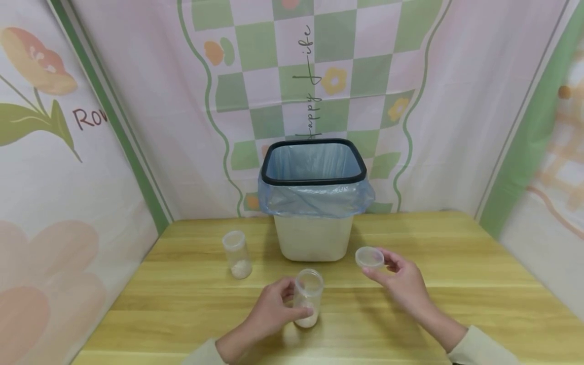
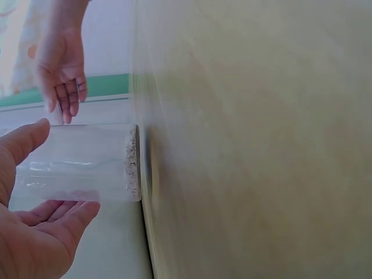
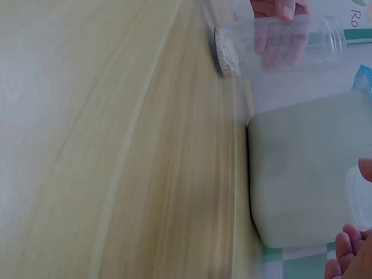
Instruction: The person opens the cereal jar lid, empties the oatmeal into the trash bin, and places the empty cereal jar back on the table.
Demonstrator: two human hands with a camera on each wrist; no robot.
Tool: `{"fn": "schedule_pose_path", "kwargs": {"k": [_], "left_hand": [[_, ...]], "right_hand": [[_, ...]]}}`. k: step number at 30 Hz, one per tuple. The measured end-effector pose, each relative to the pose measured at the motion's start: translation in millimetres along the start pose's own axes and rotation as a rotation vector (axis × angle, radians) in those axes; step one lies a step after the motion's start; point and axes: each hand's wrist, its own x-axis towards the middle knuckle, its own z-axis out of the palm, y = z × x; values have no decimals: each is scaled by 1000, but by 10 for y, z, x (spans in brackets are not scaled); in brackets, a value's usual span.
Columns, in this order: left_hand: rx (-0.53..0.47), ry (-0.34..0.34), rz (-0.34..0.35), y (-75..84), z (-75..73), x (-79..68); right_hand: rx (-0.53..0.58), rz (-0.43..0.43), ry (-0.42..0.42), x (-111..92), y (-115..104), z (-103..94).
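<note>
A clear plastic jar (image 1: pixel 312 291) stands upright at the front of the table, its top uncovered. White crumbly bits (image 2: pixel 132 165) form a thin layer at its bottom. My left hand (image 1: pixel 272 309) holds this jar from the left, thumb on the near side and fingers round the far side. To the right of it, my right hand (image 1: pixel 406 285) pinches a round translucent lid (image 1: pixel 369 257) by the edge, above the table and apart from the jar. In the right wrist view, the lid (image 3: pixel 361 197) shows only partly at the frame's edge.
Behind the hands stands a pale bin (image 1: pixel 315 238) with a black rim and a blue liner bag (image 1: pixel 315 198) folded over it. A second clear jar (image 1: pixel 236 253) with white contents is to its left. Patterned curtains (image 1: pixel 150 101) enclose the wooden table (image 1: pixel 456 263).
</note>
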Motion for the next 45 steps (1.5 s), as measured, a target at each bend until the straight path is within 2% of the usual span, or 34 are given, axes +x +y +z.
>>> {"fn": "schedule_pose_path", "kwargs": {"k": [4, 10, 17, 30, 37, 45], "left_hand": [[-8, -10, -11, 15, 3, -2], [-71, -42, -40, -4, 2, 3], [-97, -66, -37, -19, 7, 19], [-125, -87, -44, -34, 12, 39], [-118, -95, -51, -22, 2, 8], [-103, -102, -50, 7, -9, 14]], "right_hand": [[-43, 2, -26, 34, 17, -38], [-81, -1, -66, 79, 30, -77], [-161, -14, -104, 161, 113, -121], [-331, -126, -234, 345, 103, -226], [-515, -170, -344, 454, 37, -213], [-670, -233, -419, 505, 30, -206]]}}
